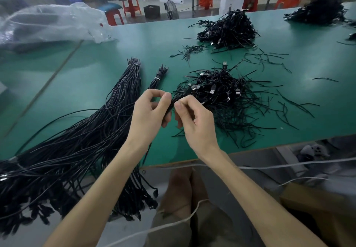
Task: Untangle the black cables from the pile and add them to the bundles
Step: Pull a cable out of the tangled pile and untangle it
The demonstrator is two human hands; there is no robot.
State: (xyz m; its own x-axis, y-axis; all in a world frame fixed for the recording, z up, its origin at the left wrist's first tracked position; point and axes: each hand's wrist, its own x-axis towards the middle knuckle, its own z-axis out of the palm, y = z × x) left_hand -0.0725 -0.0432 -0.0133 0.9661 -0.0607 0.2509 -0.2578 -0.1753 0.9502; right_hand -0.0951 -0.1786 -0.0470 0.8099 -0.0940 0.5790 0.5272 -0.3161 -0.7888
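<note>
You've got both hands up just over the near edge of the green table. Your left hand and right hand are each pinching the same black cable between thumb and forefinger, fingers curled round it, almost knuckle to knuckle. That cable runs straight off into the pile just to the right of your hands, a messy heap with silver plug ends poking out. Left of your hands lies the big bundle, tied with a white band near its far end and fanning out over the table edge toward you. The small bundle, also banded, sits between it and the pile. Further back there's a second heap, another one at the far right, short black scraps scattered around, and a clear plastic bag at the far left.
</note>
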